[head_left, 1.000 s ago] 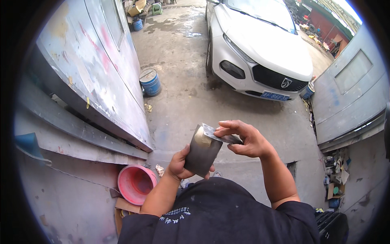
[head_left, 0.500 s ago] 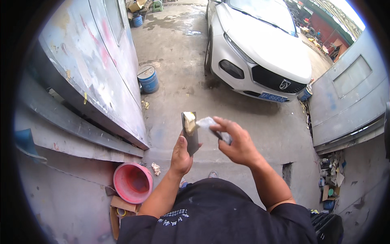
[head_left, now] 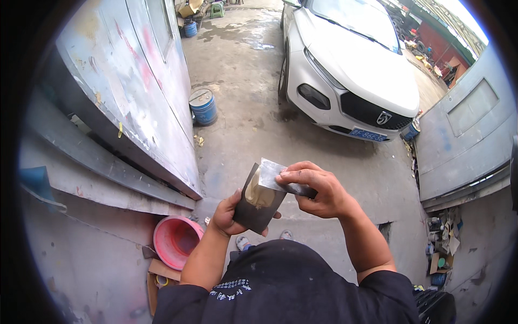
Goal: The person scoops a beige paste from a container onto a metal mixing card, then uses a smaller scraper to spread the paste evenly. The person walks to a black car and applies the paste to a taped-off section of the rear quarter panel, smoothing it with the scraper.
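My left hand [head_left: 229, 217] grips a dark rectangular board [head_left: 256, 214] from its lower left, fingers wrapped behind it. A beige smear of putty [head_left: 257, 195] lies on the board's face. My right hand [head_left: 317, 187] is closed on the dark handle of a putty knife [head_left: 271, 175]. The knife's wide silvery blade lies over the upper right of the board, at the putty, and hides part of it. Whether the blade presses on the board all along its edge I cannot tell.
A white car [head_left: 353, 70] stands ahead to the right. A blue drum [head_left: 203, 107] sits by the left metal door [head_left: 127, 81]. Near my left forearm are a pink bucket [head_left: 162, 240] and a cardboard box [head_left: 164, 270]. Clutter [head_left: 442, 243] lines the right wall.
The board has turned so its broad face shows, and the putty on it now looks spread flatter. My right hand has brought the blade from beside the board to over it.
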`<state>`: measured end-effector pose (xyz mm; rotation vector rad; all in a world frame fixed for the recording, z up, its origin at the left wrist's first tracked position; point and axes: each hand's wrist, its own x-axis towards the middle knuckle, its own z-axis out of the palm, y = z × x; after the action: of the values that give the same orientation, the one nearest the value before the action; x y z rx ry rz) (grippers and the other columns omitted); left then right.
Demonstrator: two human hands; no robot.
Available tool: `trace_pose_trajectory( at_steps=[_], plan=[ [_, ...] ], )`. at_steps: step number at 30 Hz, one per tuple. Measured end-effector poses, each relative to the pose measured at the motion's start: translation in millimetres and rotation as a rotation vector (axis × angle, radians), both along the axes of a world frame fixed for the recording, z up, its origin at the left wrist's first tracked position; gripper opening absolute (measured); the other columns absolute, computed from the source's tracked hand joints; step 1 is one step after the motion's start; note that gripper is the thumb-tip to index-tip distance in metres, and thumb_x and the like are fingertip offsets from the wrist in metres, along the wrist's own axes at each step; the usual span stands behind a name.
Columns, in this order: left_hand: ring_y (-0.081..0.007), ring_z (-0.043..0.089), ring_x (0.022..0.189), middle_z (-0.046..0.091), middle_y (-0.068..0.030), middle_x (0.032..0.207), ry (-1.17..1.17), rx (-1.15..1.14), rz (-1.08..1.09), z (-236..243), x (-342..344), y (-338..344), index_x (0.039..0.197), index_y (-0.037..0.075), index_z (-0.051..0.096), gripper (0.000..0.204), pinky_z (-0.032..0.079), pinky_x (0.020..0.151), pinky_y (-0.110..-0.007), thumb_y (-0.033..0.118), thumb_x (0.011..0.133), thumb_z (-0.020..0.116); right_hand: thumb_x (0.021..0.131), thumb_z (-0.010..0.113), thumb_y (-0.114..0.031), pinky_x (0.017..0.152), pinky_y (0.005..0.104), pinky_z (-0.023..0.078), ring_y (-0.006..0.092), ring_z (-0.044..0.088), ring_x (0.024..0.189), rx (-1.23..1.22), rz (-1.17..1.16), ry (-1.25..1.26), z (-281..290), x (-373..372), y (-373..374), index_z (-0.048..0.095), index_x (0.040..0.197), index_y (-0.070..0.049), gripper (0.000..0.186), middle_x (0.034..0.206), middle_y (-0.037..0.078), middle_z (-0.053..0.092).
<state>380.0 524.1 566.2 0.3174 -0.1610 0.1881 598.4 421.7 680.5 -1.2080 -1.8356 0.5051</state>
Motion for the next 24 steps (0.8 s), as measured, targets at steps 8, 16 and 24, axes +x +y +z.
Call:
trace_pose_trajectory(
  at_steps=[8, 16, 24],
  plan=[
    [-0.05, 0.046, 0.121, 0.042, -0.022, 0.14, 0.073, 0.028, 0.116, 10, 3, -7, 0.146, 0.008, 0.029, 0.067, 0.051, 0.074, -0.064, 0.052, 0.097, 0.039, 0.068, 0.051, 0.014, 0.093, 0.0334, 0.048, 0.0216, 0.059, 0.112, -0.098, -0.085, 0.229, -37, 34, -17, 0.06, 0.12, -0.003, 0.055, 0.118, 0.011, 0.063],
    [-0.0281, 0.044, 0.131, 0.044, -0.0165, 0.141, 0.211, 0.417, 0.634, 32, 33, -16, 0.145, 0.005, 0.03, 0.069, 0.04, 0.104, -0.045, 0.055, 0.098, 0.034, 0.078, 0.062, 0.007, 0.092, 0.0328, 0.049, 0.0181, 0.059, 0.106, -0.538, -0.157, 1.222, -69, -3, -34, 0.035, 0.142, -0.004, 0.07, 0.123, 0.014, 0.059],
    [-0.0227, 0.049, 0.123, 0.052, -0.0138, 0.133, 0.349, 1.177, 0.75, 23, 34, -16, 0.142, -0.002, 0.036, 0.058, 0.033, 0.106, -0.032, 0.039, 0.102, 0.042, 0.075, 0.067, 0.004, 0.091, 0.0322, 0.049, 0.0199, 0.06, 0.107, -0.454, -0.111, 1.377, -42, 2, -8, 0.036, 0.142, -0.008, 0.075, 0.126, 0.013, 0.058]
  ],
)
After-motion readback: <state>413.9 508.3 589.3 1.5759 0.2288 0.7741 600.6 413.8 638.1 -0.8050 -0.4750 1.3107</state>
